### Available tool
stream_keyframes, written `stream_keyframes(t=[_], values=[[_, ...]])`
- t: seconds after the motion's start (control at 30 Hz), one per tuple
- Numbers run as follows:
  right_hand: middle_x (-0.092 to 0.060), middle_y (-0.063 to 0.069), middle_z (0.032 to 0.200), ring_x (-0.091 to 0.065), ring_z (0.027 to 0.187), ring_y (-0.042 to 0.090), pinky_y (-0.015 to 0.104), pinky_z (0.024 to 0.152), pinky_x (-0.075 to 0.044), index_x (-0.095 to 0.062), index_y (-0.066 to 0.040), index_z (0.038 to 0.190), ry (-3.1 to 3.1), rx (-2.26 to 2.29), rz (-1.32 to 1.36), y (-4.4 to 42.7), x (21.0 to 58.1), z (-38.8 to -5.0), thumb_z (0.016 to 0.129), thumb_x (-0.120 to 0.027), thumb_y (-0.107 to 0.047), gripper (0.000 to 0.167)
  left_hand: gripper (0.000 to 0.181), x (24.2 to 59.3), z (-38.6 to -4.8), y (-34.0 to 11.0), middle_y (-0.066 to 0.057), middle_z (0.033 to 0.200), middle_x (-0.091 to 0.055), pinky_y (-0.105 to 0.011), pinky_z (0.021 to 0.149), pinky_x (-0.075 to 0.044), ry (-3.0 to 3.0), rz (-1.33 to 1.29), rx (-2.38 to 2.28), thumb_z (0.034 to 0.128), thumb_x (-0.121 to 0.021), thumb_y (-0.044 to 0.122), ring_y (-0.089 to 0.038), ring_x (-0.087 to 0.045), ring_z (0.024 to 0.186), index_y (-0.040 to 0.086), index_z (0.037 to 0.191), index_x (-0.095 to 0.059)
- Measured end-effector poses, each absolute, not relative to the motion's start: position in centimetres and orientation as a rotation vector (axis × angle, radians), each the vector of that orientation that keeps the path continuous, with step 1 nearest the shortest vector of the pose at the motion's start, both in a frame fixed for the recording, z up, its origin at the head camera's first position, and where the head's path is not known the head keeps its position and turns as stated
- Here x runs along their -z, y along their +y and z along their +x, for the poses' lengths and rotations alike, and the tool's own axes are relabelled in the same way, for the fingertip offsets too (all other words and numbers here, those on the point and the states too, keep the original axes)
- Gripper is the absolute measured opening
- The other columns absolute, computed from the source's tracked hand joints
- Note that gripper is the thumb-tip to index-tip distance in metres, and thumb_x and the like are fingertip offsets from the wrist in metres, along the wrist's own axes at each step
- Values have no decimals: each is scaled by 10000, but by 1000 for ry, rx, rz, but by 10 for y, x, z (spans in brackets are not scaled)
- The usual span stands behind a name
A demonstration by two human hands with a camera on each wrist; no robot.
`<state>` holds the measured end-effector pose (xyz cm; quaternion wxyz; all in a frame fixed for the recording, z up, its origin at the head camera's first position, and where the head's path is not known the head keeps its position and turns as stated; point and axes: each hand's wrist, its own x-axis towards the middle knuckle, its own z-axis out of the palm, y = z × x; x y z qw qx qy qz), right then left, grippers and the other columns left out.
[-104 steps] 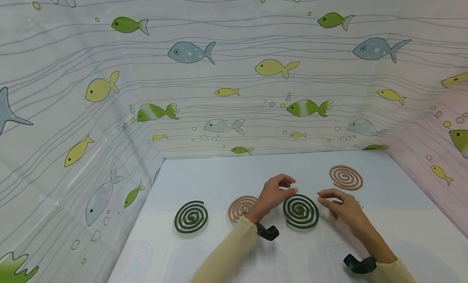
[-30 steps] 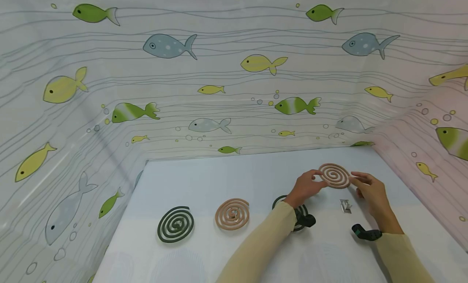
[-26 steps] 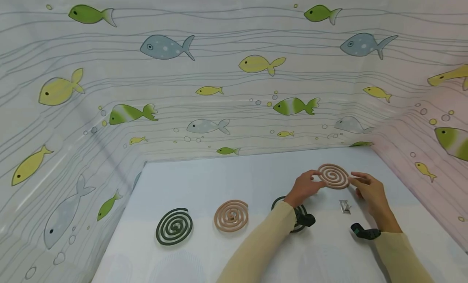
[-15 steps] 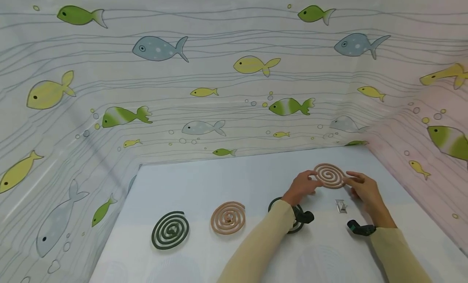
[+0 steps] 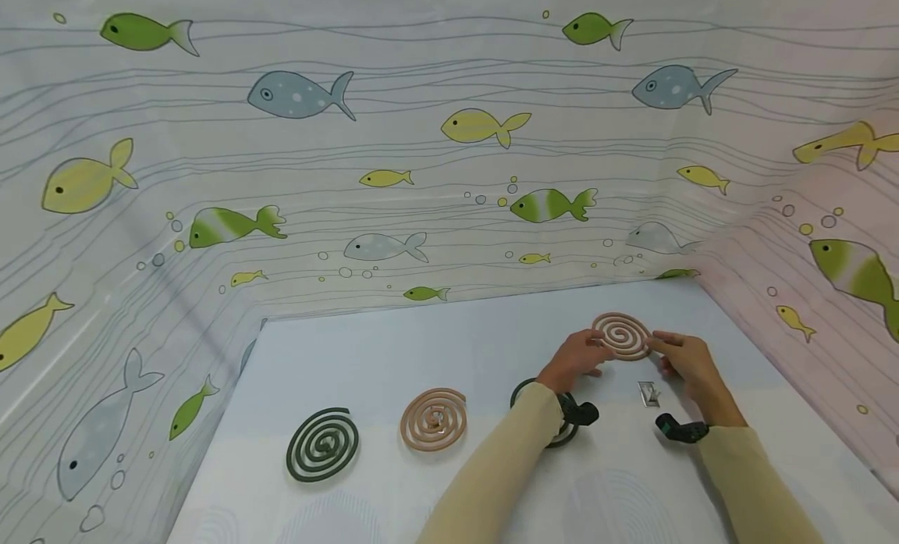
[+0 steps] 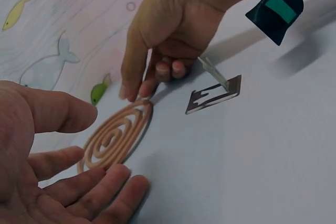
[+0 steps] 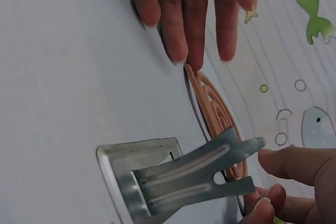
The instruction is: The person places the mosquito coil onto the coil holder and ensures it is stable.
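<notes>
A brown mosquito coil [image 5: 623, 337] is between my two hands at the back right of the white table. My right hand [image 5: 691, 364] pinches its right edge between thumb and fingertips. At the coil's left edge is my left hand [image 5: 579, 360]; in the right wrist view its fingers [image 7: 194, 30] are extended, one tip at the coil's rim. The left wrist view shows the coil [image 6: 113, 137] beyond those spread fingers. A metal coil stand [image 5: 649, 394] with a raised prong lies in front of the coil, near the right hand.
To the left are a dark green coil [image 5: 323, 445] and another brown coil [image 5: 433, 421], each with a stand at its middle. My left forearm partly covers a second dark green coil [image 5: 523, 389]. A fish-patterned sheet [image 5: 421, 208] rises behind the table.
Both hands have moved right, from around the second dark green coil to the far brown coil. Over the last second the view shifts slightly, and the left fingers loosen at the coil's edge.
</notes>
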<state>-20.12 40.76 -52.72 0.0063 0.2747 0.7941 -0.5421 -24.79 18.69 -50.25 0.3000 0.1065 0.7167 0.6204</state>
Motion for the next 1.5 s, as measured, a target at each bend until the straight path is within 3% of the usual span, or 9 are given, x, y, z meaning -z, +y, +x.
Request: stream_keyframes(t=[0.53,0.97,1.33,1.5], values=[[-513,59,886,-482,737,187,324,631,-432,-395,50,1537,2489,1563,815,411,523,-204,1037,-592,-373,684,328,500,-245,184,6,1008,-630,-451,923,-529,1881,283,-1631,974,-710,159,-268,-654,1002,34,1262,-618],[-610,-34,785,-552,620,87,259,563,-509,-279,30,1574,2466,1763,756,413,526,-198,1015,-667,-353,780,316,502,-248,186,4,976,-647,-460,901,-538,1874,285,-1632,966,-717,119,-255,-657,976,55,1261,-623],[-613,-100,801,-513,645,39,235,562,-467,-378,-35,1564,2449,1897,731,417,526,-186,983,-726,-355,749,401,508,-254,186,-18,956,-693,-469,843,-566,1871,362,-1686,937,-740,38,-335,-693,958,114,1320,-650],[-657,-106,810,-512,633,23,218,545,-471,-468,-64,1501,2395,1989,622,417,520,-178,974,-744,-315,646,387,509,-256,186,-53,959,-696,-493,865,-571,1838,396,-1782,933,-731,-5,-349,-703,947,120,1295,-684]])
